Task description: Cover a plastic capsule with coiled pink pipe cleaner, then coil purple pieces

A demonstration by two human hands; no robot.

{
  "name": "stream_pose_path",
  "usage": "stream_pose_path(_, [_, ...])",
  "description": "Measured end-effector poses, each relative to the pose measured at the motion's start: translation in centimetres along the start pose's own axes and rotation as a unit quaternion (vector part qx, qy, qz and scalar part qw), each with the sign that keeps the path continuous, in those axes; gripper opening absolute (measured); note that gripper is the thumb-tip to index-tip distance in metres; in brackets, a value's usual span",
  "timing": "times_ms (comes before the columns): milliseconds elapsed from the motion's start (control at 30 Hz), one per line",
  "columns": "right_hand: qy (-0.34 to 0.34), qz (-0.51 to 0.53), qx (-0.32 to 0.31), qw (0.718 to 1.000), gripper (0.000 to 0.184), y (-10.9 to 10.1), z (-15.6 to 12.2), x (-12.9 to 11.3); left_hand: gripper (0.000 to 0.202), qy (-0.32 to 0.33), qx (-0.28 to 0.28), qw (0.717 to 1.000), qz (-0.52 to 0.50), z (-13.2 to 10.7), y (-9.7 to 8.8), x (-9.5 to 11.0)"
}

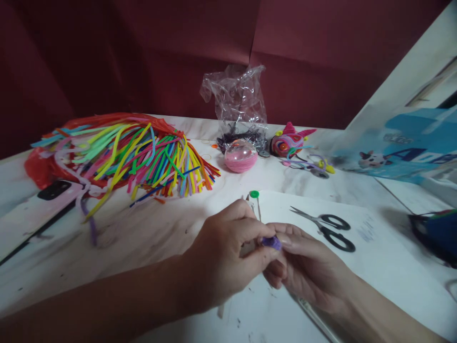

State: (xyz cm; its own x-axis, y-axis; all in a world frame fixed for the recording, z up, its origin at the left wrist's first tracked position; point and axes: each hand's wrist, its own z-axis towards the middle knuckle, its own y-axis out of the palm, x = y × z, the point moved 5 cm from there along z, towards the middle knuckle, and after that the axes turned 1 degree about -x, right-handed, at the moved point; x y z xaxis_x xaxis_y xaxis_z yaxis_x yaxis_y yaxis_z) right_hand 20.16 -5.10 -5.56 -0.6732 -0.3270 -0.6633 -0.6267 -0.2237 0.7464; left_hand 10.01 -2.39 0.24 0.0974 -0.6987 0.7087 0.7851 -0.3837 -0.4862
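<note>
My left hand (228, 247) and my right hand (310, 259) meet above the white sheet. A small, tightly bunched purple pipe cleaner (272, 242) is pinched between the fingertips of both hands. Parts of it are hidden behind the fingers. Just beyond my left fingers is a thin stick with a green round top (254, 194). To the right of my hands lie scissors (323, 228) with black handles, blades pointing away to the left.
At the back left lies a red bag (153, 123) of many-coloured pipe cleaners (157, 162), with a phone (43, 214) nearby. A clear bag (241, 102), a pink-bottomed ball (241, 156) and a pink pipe-cleaner figure (289, 142) stand at the back. A blue printed bag (410, 143) is at right.
</note>
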Motion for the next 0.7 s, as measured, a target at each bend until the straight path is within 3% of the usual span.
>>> stream_pose_path(233, [-0.004,0.001,0.012,1.000,0.013,-0.05,0.00,-0.05,0.008,0.032,-0.004,0.999,0.040,-0.15,0.00,-0.17])
stream_pose_path(500, [-0.010,0.017,0.009,1.000,0.012,-0.10,-0.10,0.08,0.020,0.106,0.016,0.989,0.102,-0.34,0.21,0.03])
stream_pose_path(700, [-0.014,0.021,0.003,1.000,0.012,-0.21,-0.09,0.10,0.024,0.112,0.011,0.987,0.110,-0.37,0.24,0.13])
